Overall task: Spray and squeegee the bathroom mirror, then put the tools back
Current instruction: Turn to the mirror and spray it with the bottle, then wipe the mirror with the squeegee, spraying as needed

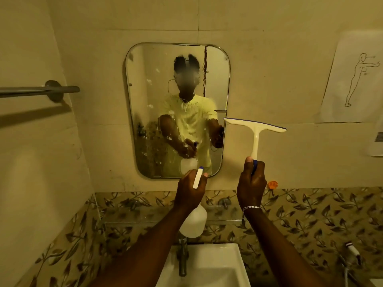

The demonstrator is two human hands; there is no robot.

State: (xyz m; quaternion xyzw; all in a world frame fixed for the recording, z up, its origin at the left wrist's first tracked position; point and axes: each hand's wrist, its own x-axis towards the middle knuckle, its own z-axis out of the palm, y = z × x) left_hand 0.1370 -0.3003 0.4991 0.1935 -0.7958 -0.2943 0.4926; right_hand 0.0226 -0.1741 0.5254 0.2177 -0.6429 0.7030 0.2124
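Note:
The rounded wall mirror (145, 83) hangs ahead, flecked with white spray drops and runs. My left hand (189, 190) grips a white spray bottle (194, 221) by its head, nozzle aimed at the mirror's lower edge. My right hand (251, 183) holds a white squeegee (256, 129) upright by its handle. The squeegee's blue-edged blade sits to the right of the mirror, against the wall tiles, apart from the glass.
A white basin (209, 264) with a metal tap (182, 257) lies below my arms. A grey towel bar (39, 91) juts from the left wall. Paper sheets (352, 79) are stuck on the right wall, and an orange hook (272, 184) sits beside my right hand.

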